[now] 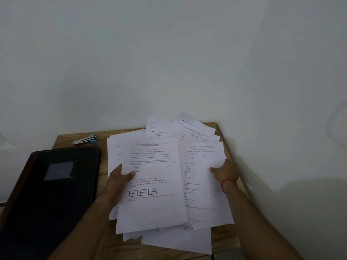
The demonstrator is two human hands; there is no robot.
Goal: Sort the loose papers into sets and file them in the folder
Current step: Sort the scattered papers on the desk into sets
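Several loose printed papers (195,136) lie spread and overlapping over the right part of a small wooden table (105,141). My left hand (120,179) grips the left edge of a sheet with a title and a small grid (154,184), thumb on top of the page. My right hand (225,171) holds the right edge of a neighbouring printed sheet (201,181), thumb on top and fingers hidden behind it. A closed black folder (52,194) with a grey label lies on the left of the table.
A blue and metal stapler (86,139) lies at the table's back left, beyond the folder. White walls stand close behind the table and along its right side. More sheets (178,241) reach the front edge of the table.
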